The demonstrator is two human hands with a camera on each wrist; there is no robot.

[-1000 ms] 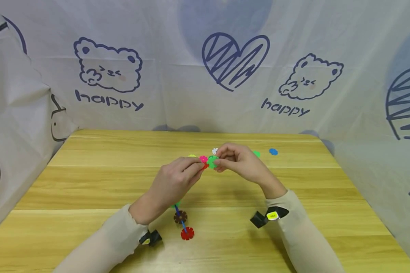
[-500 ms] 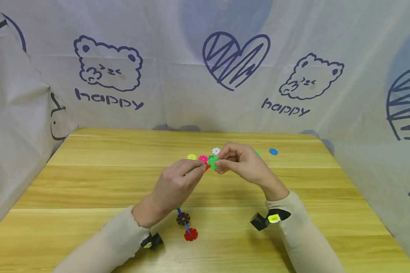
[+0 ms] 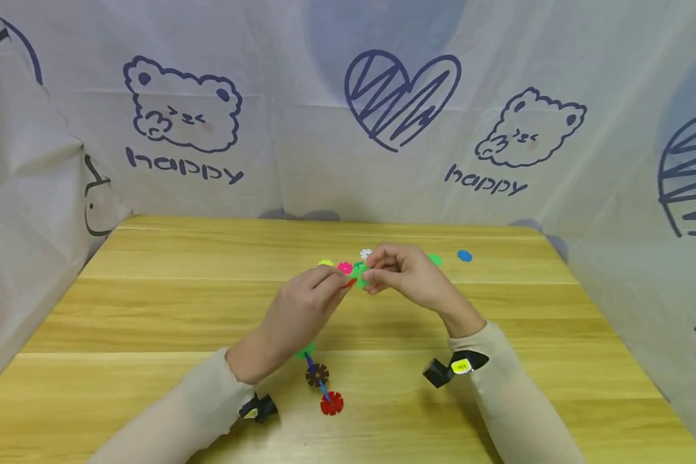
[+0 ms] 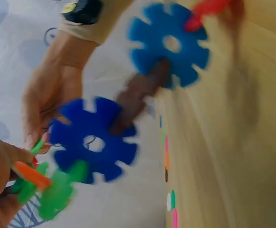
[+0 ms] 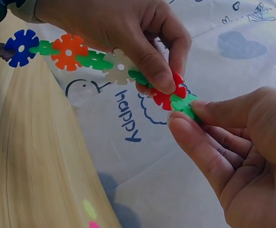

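Observation:
A chain of notched, flower-shaped interlocking discs hangs from the hands above the table. In the right wrist view, my left hand (image 5: 128, 33) pinches a red disc (image 5: 178, 85) near the chain's upper end. My right hand (image 5: 242, 147) pinches the green disc (image 5: 185, 107) at that end between thumb and index finger; its edge overlaps the red one. Further along come a white disc (image 5: 119, 66), an orange disc (image 5: 68, 51) and a dark blue disc (image 5: 22, 47), joined by green ones. In the head view, a brown disc (image 3: 317, 375) and a red end disc (image 3: 332, 403) dangle below my left forearm.
Loose discs lie toward the back of the wooden table (image 3: 209, 290): yellow (image 3: 325, 263), pink (image 3: 345, 268), white (image 3: 366, 254), green (image 3: 435, 260) and blue (image 3: 464, 256). A printed cloth (image 3: 301, 148) hangs behind the table. Each wrist carries a small black camera.
The chain's dangling end has swung to the right and slightly nearer. The red disc between the hands has turned nearly edge-on to the head camera. Both hands stay almost in place.

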